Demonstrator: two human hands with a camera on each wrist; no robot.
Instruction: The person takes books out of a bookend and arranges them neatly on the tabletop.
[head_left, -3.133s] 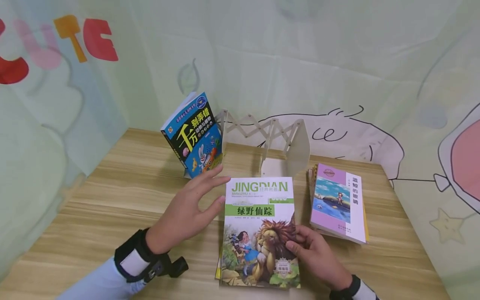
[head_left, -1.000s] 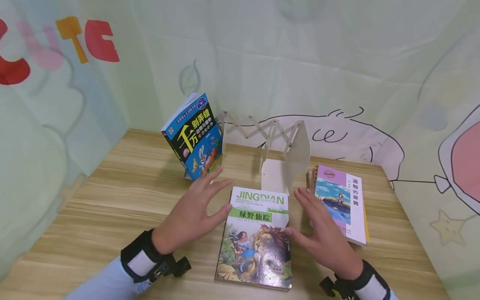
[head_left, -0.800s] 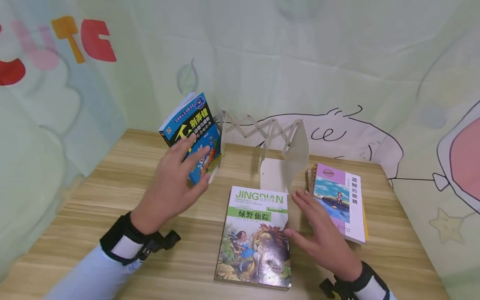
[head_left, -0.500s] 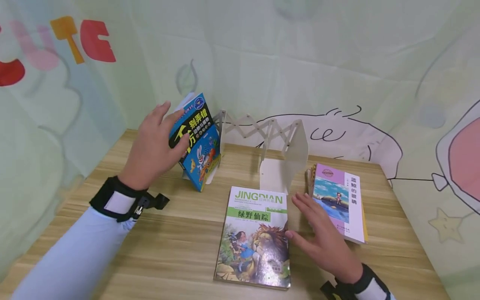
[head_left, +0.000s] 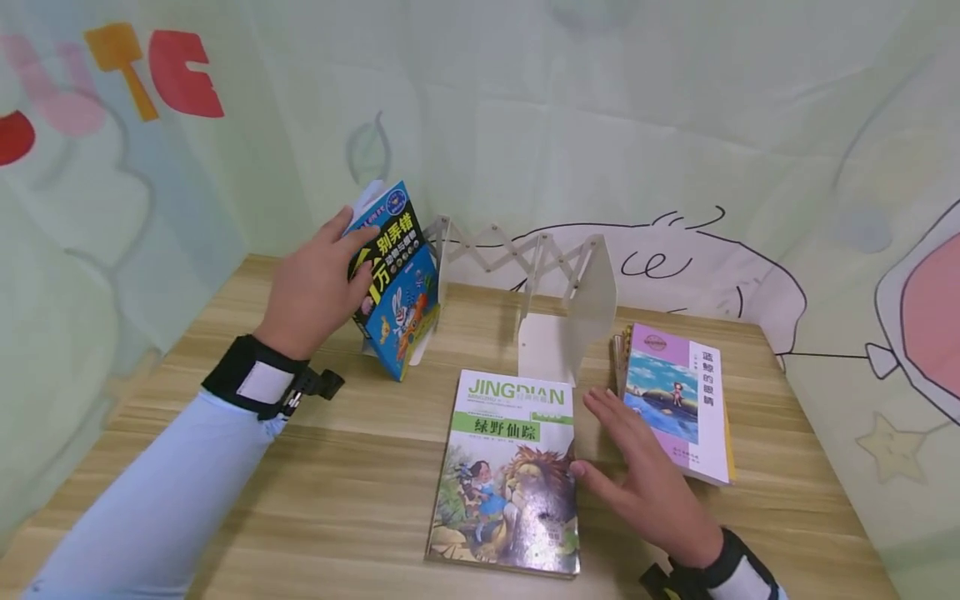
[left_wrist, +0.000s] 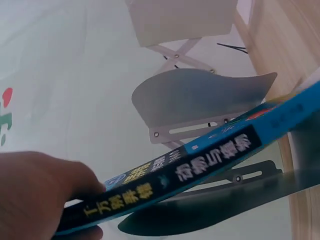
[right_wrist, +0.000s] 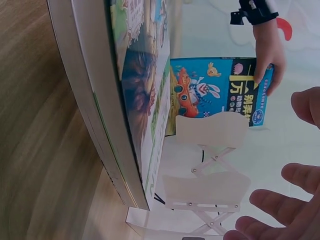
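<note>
My left hand [head_left: 303,292] grips a blue and black children's book [head_left: 405,296] by its upper spine side, and the book leans among the upright plates of a white expandable bookend [head_left: 592,300]. In the left wrist view, the thumb lies on one side of the spine [left_wrist: 165,182] and a fingertip shows on the other. A paperback with a lion and a girl on its cover [head_left: 506,492] lies face up at front centre, on top of at least one other book. Fingers spread, my right hand [head_left: 652,492] stays at that paperback's right edge, holding nothing.
A stack of books, topped by a purple and white one [head_left: 667,400], lies to the right of my right hand. The wooden table [head_left: 330,500] ends at a printed cloth backdrop [head_left: 525,133] behind and on both sides.
My left hand has moved from beside the lion paperback up and left to the blue book, grasping and slightly turning it. My right hand earlier held the paperback's edge and has let go.
</note>
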